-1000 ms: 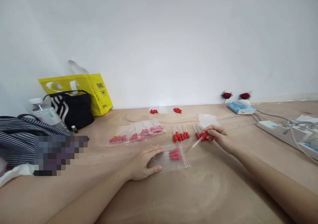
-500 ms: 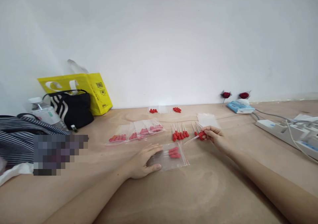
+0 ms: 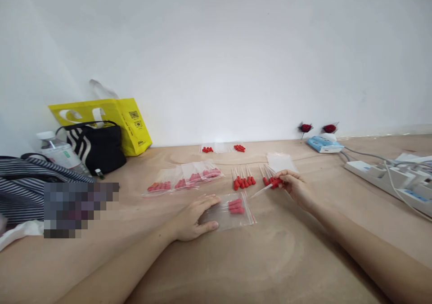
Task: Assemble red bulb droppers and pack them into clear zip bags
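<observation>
My left hand [image 3: 195,218] lies with fingers stretched out on the left side of a clear zip bag [image 3: 224,223]. Inside that bag are a few glass droppers [image 3: 236,210] with red rubber bulbs. Between the fingertips of my right hand [image 3: 294,189] is one dropper [image 3: 265,189], pinched by its red bulb, its clear tube pointing left and down toward the bag's zip edge. Just beyond the bag, a group of loose droppers [image 3: 245,182] rests on the table, tubes pointing away. Beside my right fingers lie several more droppers [image 3: 265,179], partly hidden.
Filled zip bags [image 3: 189,178] overlap at the left, and flat bags [image 3: 281,161] lie behind my right hand. More red bulbs [image 3: 207,149] sit by the wall. A yellow bag [image 3: 135,133] and black pouch [image 3: 104,149] stand left; tissues [image 3: 324,145] and a power strip [image 3: 381,176] are right.
The dropper in my right hand has shifted slightly, its tube tip now nearer the bag's zip edge. My left hand stays on the bag.
</observation>
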Demonstrator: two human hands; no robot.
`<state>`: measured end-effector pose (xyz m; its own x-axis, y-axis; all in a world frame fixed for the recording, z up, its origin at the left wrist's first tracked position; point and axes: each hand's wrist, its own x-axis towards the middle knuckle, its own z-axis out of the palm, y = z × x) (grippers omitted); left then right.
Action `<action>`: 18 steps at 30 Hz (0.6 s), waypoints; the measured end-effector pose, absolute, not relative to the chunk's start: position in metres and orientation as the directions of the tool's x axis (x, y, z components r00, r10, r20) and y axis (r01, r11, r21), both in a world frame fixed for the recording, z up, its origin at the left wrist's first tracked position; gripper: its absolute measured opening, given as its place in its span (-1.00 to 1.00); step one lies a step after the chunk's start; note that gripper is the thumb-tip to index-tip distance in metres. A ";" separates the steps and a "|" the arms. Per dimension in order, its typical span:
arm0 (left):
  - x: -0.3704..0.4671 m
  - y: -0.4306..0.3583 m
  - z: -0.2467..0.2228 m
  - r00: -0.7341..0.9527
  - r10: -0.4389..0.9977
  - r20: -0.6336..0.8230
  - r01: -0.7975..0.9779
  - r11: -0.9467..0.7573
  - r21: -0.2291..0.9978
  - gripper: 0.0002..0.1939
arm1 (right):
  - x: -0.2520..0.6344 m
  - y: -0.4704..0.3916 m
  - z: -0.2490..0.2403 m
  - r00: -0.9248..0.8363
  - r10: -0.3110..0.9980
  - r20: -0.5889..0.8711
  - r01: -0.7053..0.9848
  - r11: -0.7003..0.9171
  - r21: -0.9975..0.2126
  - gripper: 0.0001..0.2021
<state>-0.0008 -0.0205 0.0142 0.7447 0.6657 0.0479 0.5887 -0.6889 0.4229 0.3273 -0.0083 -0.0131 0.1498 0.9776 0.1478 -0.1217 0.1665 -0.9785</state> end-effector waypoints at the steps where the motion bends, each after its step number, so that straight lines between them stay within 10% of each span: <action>1: -0.001 -0.021 0.014 0.742 0.669 0.042 0.593 -0.685 0.423 -0.44 | 0.332 -0.007 -0.014 0.165 0.975 0.147 -0.123 0.169 -0.978 -0.86; 18: 0.000 -0.022 0.017 0.731 0.681 0.034 0.605 -0.671 0.429 -0.43 | 0.293 -0.019 -0.017 0.071 0.997 0.036 -0.250 0.053 -0.967 -0.80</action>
<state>0.0003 -0.0224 0.0166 0.7310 0.6815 0.0343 0.6050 -0.6706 0.4291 0.2929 -0.0193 -0.0168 0.0714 0.9968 0.0361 -0.2501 0.0529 -0.9668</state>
